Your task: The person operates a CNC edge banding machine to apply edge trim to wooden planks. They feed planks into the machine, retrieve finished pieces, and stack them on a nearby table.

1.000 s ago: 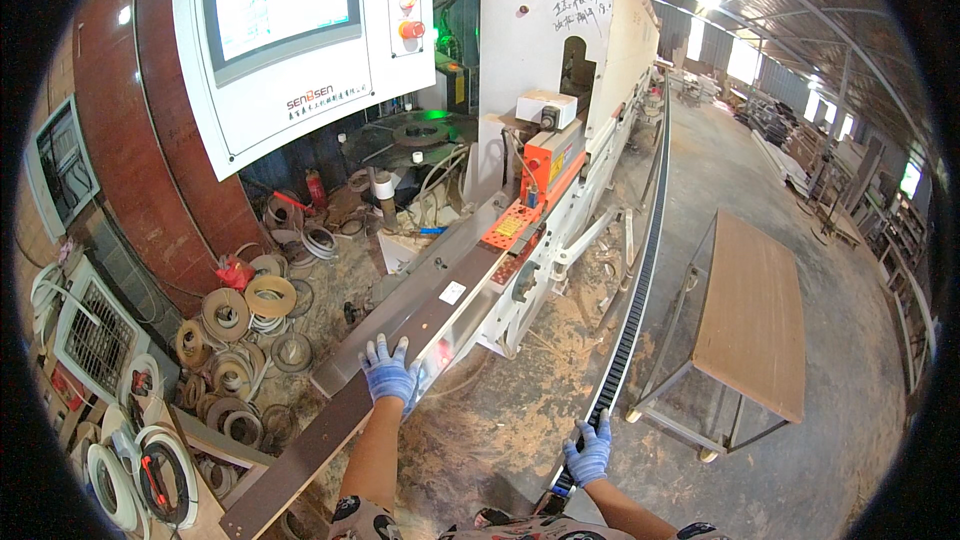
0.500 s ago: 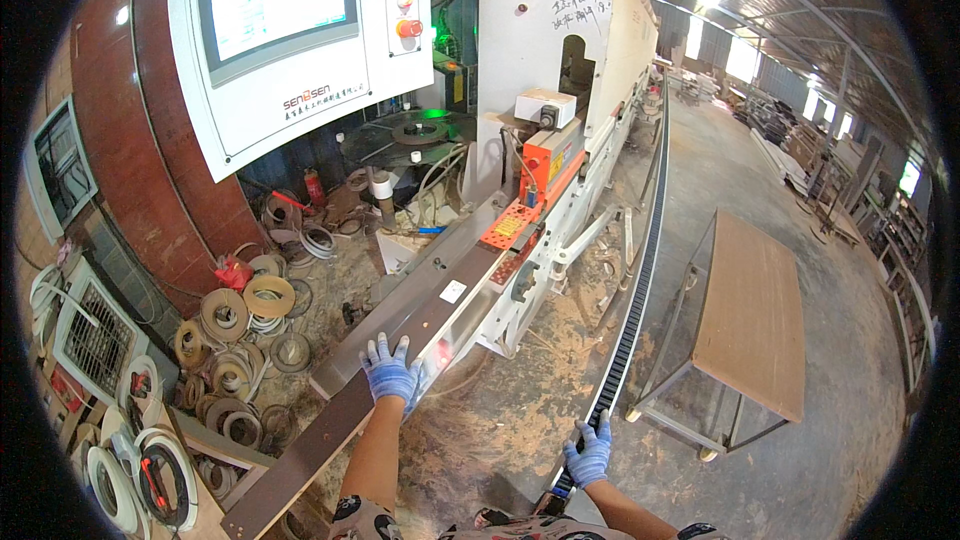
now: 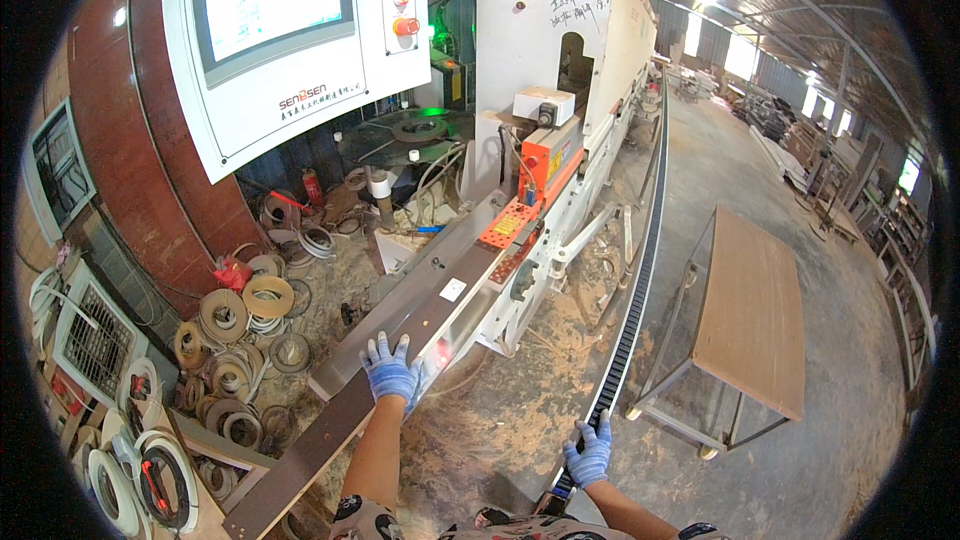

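Note:
A long narrow dark brown board (image 3: 300, 458) lies along the metal infeed bed of a machine, with its near end reaching out toward the lower left. My left hand (image 3: 391, 372), in a blue-and-white glove, rests on the board's right edge with its fingers spread. A small white label (image 3: 453, 290) sits on the board farther ahead. To the right, my gloved right hand (image 3: 588, 455) lies on the near part of a long black roller rail (image 3: 622, 352), its fingers apart and no loose object visible in it.
Ahead stands the machine's white housing (image 3: 540, 30) with an orange guide unit (image 3: 538, 175). A control panel (image 3: 300, 50) hangs at upper left. Rolls of edge banding (image 3: 225, 315) pile up on the left. A brown-topped wheeled table (image 3: 752, 310) stands right of the rail.

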Demonstrator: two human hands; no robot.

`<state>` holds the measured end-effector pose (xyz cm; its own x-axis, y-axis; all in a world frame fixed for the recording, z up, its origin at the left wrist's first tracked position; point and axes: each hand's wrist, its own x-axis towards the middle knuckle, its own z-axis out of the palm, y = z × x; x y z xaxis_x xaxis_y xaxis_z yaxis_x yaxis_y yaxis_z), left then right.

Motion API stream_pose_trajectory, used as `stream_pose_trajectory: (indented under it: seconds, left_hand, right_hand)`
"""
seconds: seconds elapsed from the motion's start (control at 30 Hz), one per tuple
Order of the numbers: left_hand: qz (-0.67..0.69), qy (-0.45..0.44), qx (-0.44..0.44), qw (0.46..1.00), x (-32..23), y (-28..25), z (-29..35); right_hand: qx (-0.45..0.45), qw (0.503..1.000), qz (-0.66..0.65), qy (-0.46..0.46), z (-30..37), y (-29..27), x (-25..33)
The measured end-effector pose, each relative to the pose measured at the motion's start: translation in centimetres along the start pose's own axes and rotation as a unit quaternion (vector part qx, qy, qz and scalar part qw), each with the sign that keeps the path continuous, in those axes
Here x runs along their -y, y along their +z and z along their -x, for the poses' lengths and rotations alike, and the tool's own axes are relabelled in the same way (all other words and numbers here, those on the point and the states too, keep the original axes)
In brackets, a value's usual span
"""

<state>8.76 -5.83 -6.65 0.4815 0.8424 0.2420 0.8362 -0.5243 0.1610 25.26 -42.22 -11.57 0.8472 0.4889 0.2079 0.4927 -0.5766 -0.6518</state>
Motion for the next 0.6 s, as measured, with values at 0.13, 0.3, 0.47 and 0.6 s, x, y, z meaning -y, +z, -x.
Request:
stream_pose_trajectory:
  seconds: [0.13,0.3,0.47,0.6]
  left_hand:
    - [0.001,-0.002,0.006,1.0,-0.26,-0.27,-0.07]
    - [0.0,0.0,-0.002,1.0,-0.19,0.05,-0.2]
    - [-0.005,-0.001,0.009,1.0,-0.64,-0.42,-0.32]
    - [-0.005,0.001,0.007,1.0,-1.05,-0.37,-0.57]
  right_hand:
    - [0.002,1.0,0.008,-0.001,-0.05,-0.18,0.04]
    - [0.004,1.0,0.002,0.001,-0.11,-0.13,0.02]
    - [0.0,1.0,0.006,-0.015,-0.1,-0.25,0.09]
    - [0.0,1.0,0.002,-0.015,-0.08,-0.47,0.0]
